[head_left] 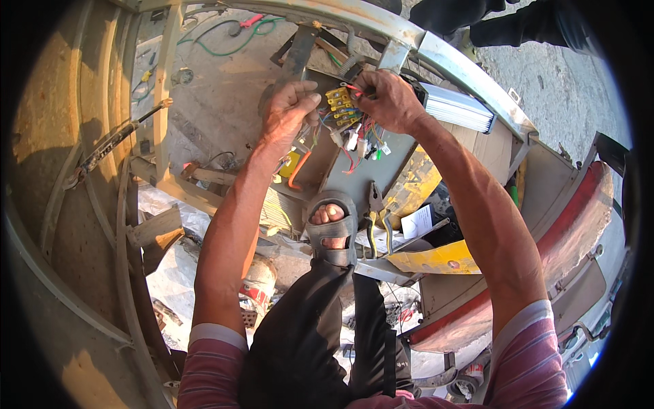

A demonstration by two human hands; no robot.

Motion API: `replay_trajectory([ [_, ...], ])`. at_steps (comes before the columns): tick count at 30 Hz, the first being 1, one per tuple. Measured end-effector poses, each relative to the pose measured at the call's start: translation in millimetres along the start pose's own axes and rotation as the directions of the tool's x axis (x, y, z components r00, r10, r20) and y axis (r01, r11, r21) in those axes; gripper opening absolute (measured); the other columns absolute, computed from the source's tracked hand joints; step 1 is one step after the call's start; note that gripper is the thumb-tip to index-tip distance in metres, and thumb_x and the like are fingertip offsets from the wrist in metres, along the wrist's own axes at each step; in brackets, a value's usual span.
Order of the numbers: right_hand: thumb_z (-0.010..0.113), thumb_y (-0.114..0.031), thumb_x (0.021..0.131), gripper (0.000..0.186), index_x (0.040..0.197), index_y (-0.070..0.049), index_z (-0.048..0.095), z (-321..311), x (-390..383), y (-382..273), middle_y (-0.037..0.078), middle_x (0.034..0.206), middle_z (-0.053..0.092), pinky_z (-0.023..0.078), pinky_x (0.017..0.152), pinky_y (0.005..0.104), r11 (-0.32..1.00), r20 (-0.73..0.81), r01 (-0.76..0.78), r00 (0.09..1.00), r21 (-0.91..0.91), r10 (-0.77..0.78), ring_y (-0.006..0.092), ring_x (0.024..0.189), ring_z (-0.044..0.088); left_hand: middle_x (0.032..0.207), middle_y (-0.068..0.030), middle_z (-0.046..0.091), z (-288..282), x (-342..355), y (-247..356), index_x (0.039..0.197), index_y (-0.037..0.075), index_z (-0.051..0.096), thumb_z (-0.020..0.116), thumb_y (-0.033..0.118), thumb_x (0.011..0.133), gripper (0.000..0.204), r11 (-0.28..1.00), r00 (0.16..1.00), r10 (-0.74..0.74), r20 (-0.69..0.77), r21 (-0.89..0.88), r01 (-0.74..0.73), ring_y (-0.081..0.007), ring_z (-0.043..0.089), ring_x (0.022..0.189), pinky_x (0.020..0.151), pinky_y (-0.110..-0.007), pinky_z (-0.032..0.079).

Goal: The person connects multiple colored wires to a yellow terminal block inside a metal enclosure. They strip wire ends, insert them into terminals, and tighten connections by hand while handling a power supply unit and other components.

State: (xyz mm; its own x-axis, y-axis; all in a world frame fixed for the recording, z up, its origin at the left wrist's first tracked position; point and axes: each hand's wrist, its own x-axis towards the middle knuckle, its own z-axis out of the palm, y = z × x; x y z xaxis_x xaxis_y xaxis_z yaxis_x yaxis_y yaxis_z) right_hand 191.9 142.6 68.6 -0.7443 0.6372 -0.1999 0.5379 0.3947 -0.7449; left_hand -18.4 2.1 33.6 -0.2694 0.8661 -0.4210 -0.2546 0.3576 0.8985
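My left hand [287,109] is closed on a bundle of coloured wires [344,133] at the left side of a yellow multi-pin connector block [340,102]. My right hand [387,99] pinches a red wire at the block's upper right corner. Below the block hang loose red, blue, green and white leads with small white plugs. Everything sits over a grey metal plate [354,170] inside an open vehicle frame. A ribbed silver controller box [455,108] lies just right of my right hand.
My sandalled foot [332,228] rests on the frame below the wiring. Pliers with yellow-green handles [377,218] lie beside it. A curved metal frame tube [409,37] runs above. Green cable [231,41] lies on the concrete beyond. Red and yellow body panels [579,225] stand at right.
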Motion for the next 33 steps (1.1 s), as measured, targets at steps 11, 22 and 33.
replay_trajectory([
  [11, 0.068, -0.031, 0.092, 0.024, 0.1, -0.008, 0.071, 1.1, 1.4, 3.6, 0.015, 0.09, 0.073, 0.057, 0.083, 0.0464, 1.0, -0.002, 0.011, 1.0, -0.008, -0.011, 0.0361, 0.089, 0.072, 0.099, -0.005, 0.07, 11.6, 16.5, 9.3, 0.132, -0.005, 0.065, 0.072, 0.012, 0.098, 0.039, 0.972, 0.987, -0.079, 0.14, 0.23, 0.045, -0.0086, 0.058, 0.074, 0.068, -0.027, 0.051],
  [22, 0.073, -0.027, 0.092, 0.027, 0.103, -0.003, 0.071, 2.7, 2.9, 4.3, 0.016, 0.091, 0.069, 0.053, 0.079, 0.044, 0.999, -0.009, 0.054, 0.999, 0.002, -0.054, 0.0329, 0.084, 0.067, 0.093, -0.0037, 0.071, 8.7, 16.1, 3.6, 0.127, -0.003, 0.066, 0.071, 0.01, 0.099, 0.032, 0.982, 0.987, -0.091, 0.131, 0.175, 0.067, -0.0089, 0.06, 0.072, 0.066, -0.025, 0.05],
  [33, 0.069, -0.029, 0.091, 0.022, 0.1, -0.009, 0.071, 0.4, 2.1, 2.3, 0.014, 0.091, 0.073, 0.056, 0.082, 0.0464, 1.0, 0.02, -0.005, 1.0, 0.004, 0.005, 0.0355, 0.089, 0.072, 0.094, -0.0052, 0.072, 13.6, 15.5, 7.6, 0.125, -0.003, 0.067, 0.071, 0.01, 0.097, 0.031, 0.976, 0.986, -0.138, 0.097, 0.181, 0.119, -0.0093, 0.061, 0.071, 0.063, -0.026, 0.05],
])
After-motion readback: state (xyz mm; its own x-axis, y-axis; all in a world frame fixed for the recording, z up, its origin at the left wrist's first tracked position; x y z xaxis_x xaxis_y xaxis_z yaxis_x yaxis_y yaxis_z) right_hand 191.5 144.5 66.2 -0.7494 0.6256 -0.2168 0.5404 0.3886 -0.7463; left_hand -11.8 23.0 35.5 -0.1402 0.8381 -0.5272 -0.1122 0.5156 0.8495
